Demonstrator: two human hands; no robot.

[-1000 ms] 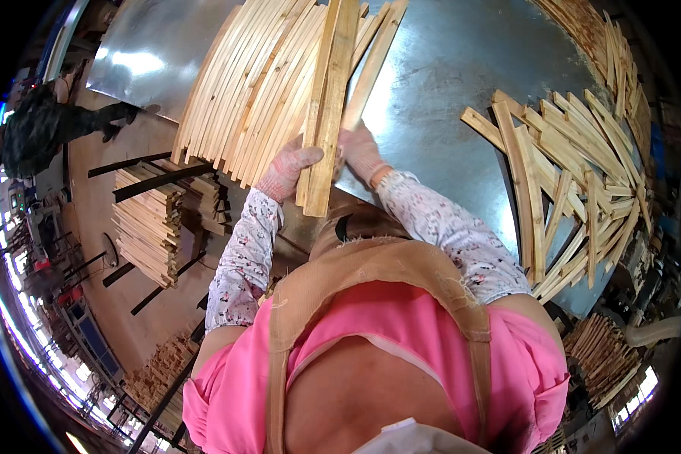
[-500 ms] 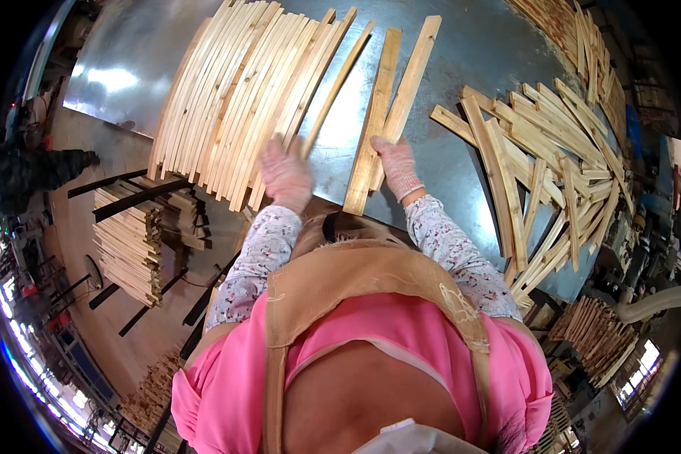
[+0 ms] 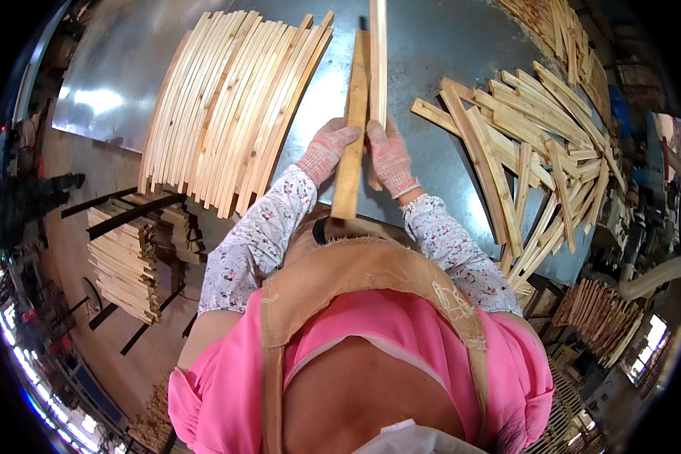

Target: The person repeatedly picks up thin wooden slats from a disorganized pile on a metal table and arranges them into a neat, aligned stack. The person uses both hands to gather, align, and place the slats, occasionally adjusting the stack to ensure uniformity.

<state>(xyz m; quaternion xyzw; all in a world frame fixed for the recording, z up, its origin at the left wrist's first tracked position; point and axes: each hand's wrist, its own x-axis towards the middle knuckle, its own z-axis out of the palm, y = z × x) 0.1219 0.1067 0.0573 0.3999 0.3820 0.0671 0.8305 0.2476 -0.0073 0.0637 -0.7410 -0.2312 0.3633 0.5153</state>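
My left hand (image 3: 329,149), in a knitted work glove, is closed on the lower part of a wooden strip (image 3: 352,163) in front of me. Close on its right, my right hand (image 3: 390,155), gloved too, grips a second, paler wooden slat (image 3: 378,64). Both pieces point away from me, side by side with a narrow gap toward their far ends. To the left, many slats lie edge to edge in a row (image 3: 231,113) on the metal table (image 3: 420,53). The fingers under the pieces are partly hidden.
A loose, crisscrossed heap of wooden strips (image 3: 537,144) covers the table's right side. Below the table's left edge, stacked slats (image 3: 121,257) rest on dark metal bars (image 3: 140,208). More sticks (image 3: 594,314) are piled at the lower right.
My left hand has moved right from the row to the left strip. The thin slat beside the row now lies against it. My right hand's slat has swung left and more upright.
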